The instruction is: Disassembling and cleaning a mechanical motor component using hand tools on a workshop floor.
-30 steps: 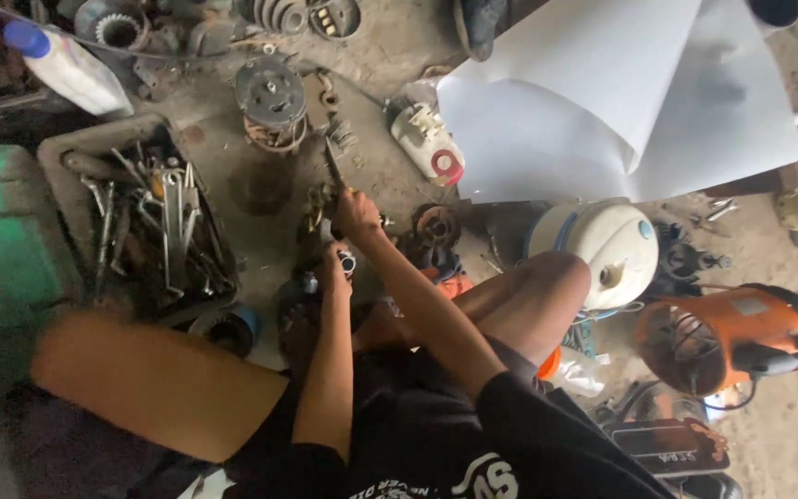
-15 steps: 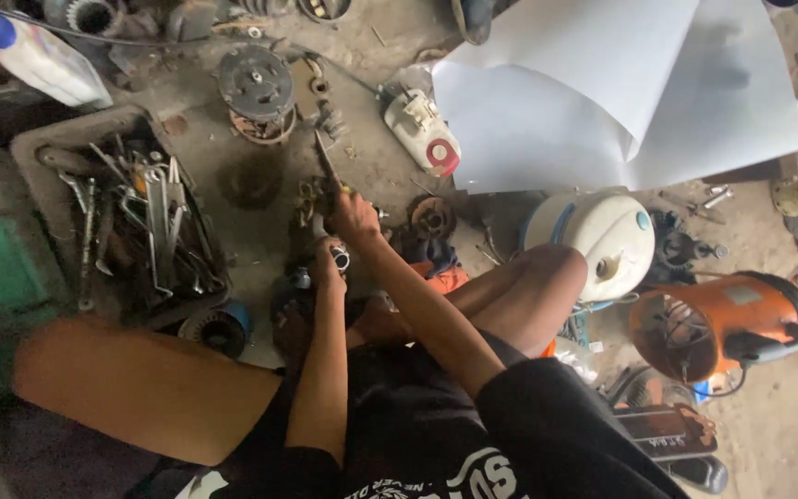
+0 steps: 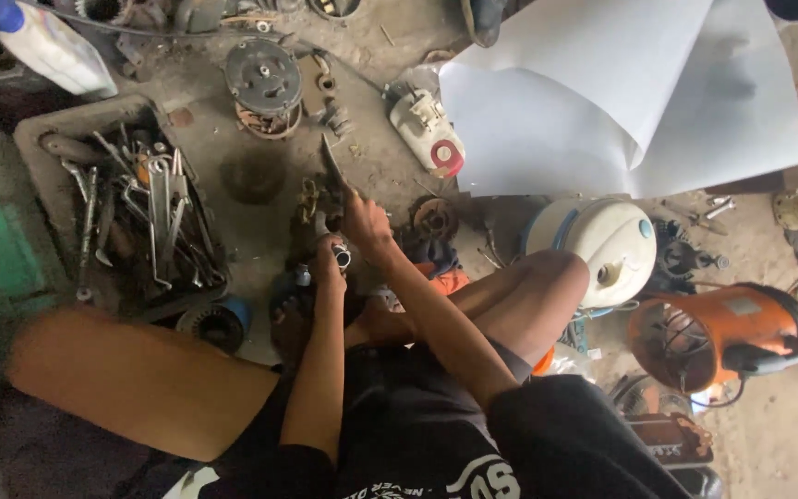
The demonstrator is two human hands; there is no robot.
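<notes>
Head view shows you seated on the dirty floor (image 3: 371, 176), both hands working near its middle. Your right hand (image 3: 365, 222) has its fingers closed around the handle of a dark-bladed tool (image 3: 332, 164), whose tip points away from you. Your left hand (image 3: 328, 259) grips a small metal part (image 3: 341, 256), just beside the right hand. Left of them sits a tray (image 3: 39, 134) full of wrenches. Beyond the tool lies a round motor part (image 3: 262, 76). White sheets (image 3: 621, 102) cover the floor's far right.
</notes>
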